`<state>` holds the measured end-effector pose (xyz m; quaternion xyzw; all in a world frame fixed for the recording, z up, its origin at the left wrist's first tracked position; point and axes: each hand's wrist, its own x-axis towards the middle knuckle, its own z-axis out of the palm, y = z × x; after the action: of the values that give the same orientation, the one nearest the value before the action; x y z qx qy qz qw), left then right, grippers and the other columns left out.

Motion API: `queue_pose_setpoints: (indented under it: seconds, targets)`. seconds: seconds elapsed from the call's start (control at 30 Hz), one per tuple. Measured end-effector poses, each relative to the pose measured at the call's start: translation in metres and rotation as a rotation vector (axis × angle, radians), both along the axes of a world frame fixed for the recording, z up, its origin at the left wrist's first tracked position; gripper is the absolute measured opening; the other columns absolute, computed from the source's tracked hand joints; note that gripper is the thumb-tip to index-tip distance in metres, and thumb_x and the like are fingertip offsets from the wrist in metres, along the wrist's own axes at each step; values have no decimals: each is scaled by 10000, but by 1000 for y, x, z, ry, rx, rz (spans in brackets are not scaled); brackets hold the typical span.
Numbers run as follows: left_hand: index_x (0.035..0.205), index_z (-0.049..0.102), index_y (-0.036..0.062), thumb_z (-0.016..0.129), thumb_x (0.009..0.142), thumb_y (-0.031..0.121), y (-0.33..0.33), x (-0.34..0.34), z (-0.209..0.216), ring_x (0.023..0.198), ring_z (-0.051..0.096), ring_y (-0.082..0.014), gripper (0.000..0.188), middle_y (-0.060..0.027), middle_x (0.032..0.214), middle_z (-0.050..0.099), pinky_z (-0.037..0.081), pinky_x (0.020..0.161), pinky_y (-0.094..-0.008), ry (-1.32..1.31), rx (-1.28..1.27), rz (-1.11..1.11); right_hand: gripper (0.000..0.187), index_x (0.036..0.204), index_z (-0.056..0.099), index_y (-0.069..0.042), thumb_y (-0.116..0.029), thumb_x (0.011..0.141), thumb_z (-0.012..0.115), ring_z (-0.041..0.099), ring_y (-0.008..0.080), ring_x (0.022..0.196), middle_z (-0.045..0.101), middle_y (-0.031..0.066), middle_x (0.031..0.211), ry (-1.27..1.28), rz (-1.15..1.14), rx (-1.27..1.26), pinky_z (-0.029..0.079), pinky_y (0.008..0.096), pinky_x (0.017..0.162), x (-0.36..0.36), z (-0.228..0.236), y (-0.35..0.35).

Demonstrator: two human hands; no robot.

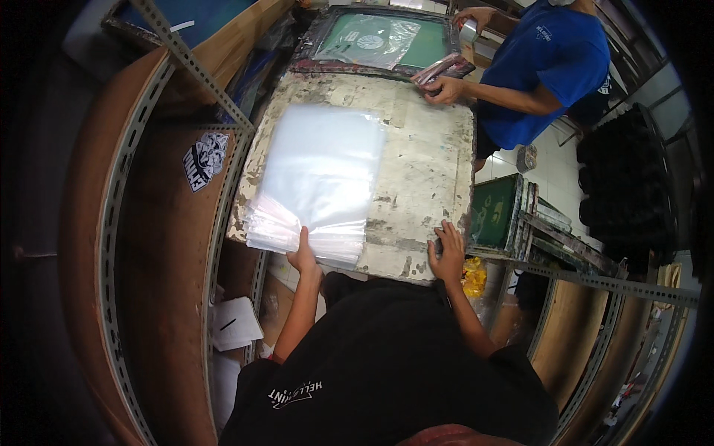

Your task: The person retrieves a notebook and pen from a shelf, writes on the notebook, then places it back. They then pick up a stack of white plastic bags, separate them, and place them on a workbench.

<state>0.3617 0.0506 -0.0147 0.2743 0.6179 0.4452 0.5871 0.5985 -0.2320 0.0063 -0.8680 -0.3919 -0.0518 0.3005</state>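
A thick stack of clear plastic bags (pixel 320 163) lies on the worn, paint-flaked table (pixel 424 171), left of its middle. Its near edges are fanned and ruffled. My left hand (pixel 303 254) grips the near edge of the stack, thumb on top and fingers hidden beneath. To the right, my right hand (pixel 448 254) rests on the table's near right corner with its fingers stretched out, holding nothing.
A green-meshed printing screen (pixel 428 48) with a plastic bag (pixel 368 41) on it lies beyond the table. A co-worker in a blue shirt (pixel 550 67) holds a tape roll (pixel 468 30) and a plastic-wrapped bundle (pixel 439 69). Metal-framed shelves (pixel 156 223) stand left; framed screens (pixel 513 215) lean right.
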Motion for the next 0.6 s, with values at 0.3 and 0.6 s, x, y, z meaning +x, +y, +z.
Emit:
queue_pose_setpoints:
  seconds: [0.3, 0.6]
  targets:
    - [1445, 510, -78, 892, 842, 228, -8, 8, 23, 1212, 618, -275, 776, -171, 1414, 600, 516, 1015, -391, 18, -21, 16, 363, 1249, 682, -69, -190, 911, 734, 511, 365, 1412, 596, 156, 1473, -5, 3, 41, 363, 516, 1196, 1, -2, 0]
    - [1418, 530, -69, 887, 845, 208, -11, 7, 26, 1209, 622, -266, 730, -161, 1401, 610, 515, 1015, -379, -7, 28, -4, 363, 1252, 676, -61, -180, 913, 729, 506, 373, 1415, 593, 166, 1472, -9, 11, 25, 355, 526, 1201, 1, -2, 0]
